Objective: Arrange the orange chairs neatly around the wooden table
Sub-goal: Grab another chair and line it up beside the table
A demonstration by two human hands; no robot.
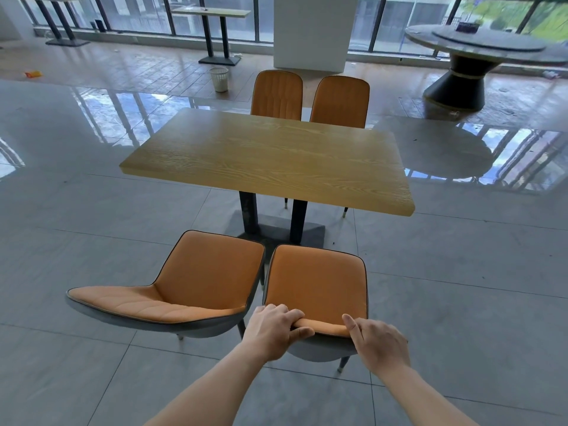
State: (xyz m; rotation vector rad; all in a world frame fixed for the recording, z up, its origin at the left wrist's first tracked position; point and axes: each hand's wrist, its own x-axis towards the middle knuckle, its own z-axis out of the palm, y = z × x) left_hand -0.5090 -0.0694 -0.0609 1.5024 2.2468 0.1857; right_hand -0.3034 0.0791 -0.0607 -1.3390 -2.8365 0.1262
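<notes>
The wooden table (267, 155) stands in the middle on two black legs. Two orange chairs, one (277, 95) beside the other (340, 103), are tucked in at its far side, backs upright. On the near side two more orange chairs stand apart from the table. The near right chair (316, 281) faces the table; my left hand (275, 329) and my right hand (379, 341) both grip the top edge of its backrest. The near left chair (190, 284) is turned at an angle, its backrest pointing towards the left.
Glossy grey tile floor surrounds the table. A white column (313, 32) and a white wastebasket (219, 79) stand beyond it. A round dark table (479, 53) is at the back right, and tall narrow tables (215, 13) line the windows.
</notes>
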